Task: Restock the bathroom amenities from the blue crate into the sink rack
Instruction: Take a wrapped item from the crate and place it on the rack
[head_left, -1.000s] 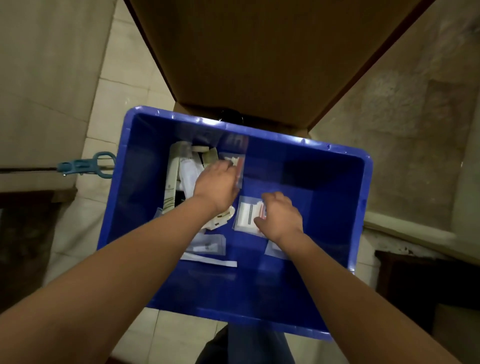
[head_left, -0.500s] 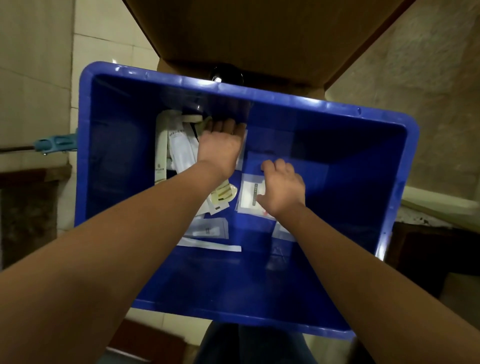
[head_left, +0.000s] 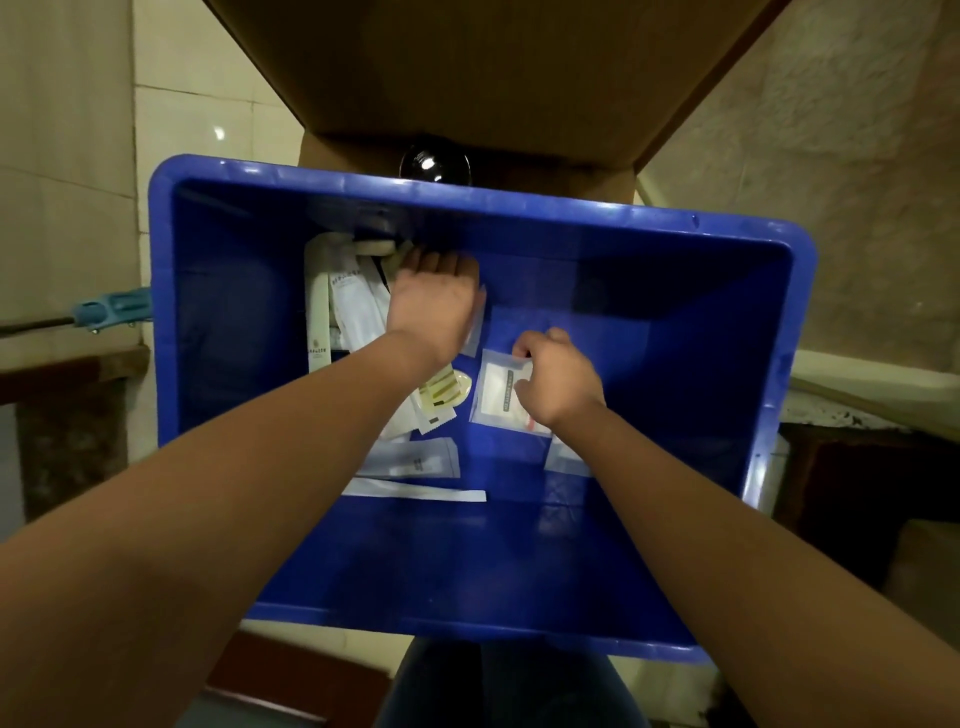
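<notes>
Both hands are inside the blue crate (head_left: 613, 639). The amenities crowd its left half and far-left corner; the right half of the floor is bare blue out to the wall.

The left hand (head_left: 434, 301) lies flat with straight fingers on the pile against the far wall, beside two long white sachets (head_left: 318, 312). The right hand (head_left: 558, 382) curls its fingers and pinches the top edge of one clear sachet (head_left: 496, 400) near the centre. One yellow-printed packet (head_left: 441, 392) lies between the wrists, with one flat packet (head_left: 415, 460) and one white strip (head_left: 415, 491) nearer. A cardboard box (head_left: 467, 78) overhangs the far rim.
</notes>
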